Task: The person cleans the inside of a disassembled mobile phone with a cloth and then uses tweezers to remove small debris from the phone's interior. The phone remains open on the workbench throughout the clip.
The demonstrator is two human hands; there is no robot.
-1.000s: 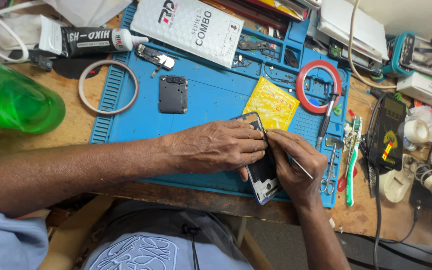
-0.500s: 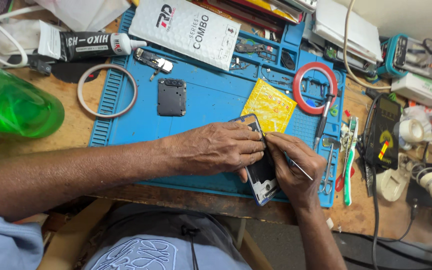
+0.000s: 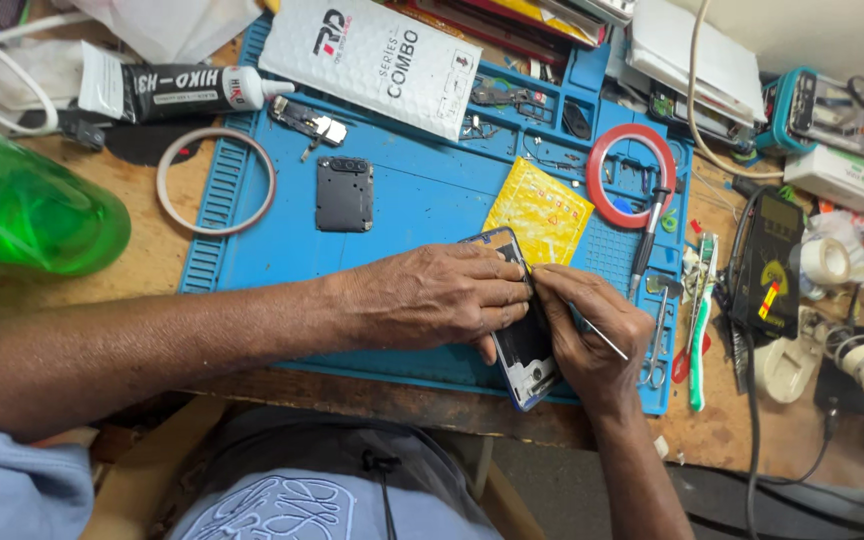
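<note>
2 hands are working an opened dark smartphone body with a blue rim [image 3: 522, 345] on the blue silicone repair mat [image 3: 412, 210].

The left hand [image 3: 432, 297] is lying flat over the phone's left side, fingers spread and pressing it down onto the mat. The right hand [image 3: 587, 335] is pinching a thin metal pick [image 3: 602, 338], fingers narrowed around it, with its working end hidden at the phone's upper right edge. The phone is lying directly under and between both hands at the mat's front edge, its long axis running from the upper left, near the yellow square packet [image 3: 539, 210], down toward the person on the right. The right hand is nearer that upper edge. A small black camera cover plate [image 3: 344, 193] is lying well apart to the left.
</note>
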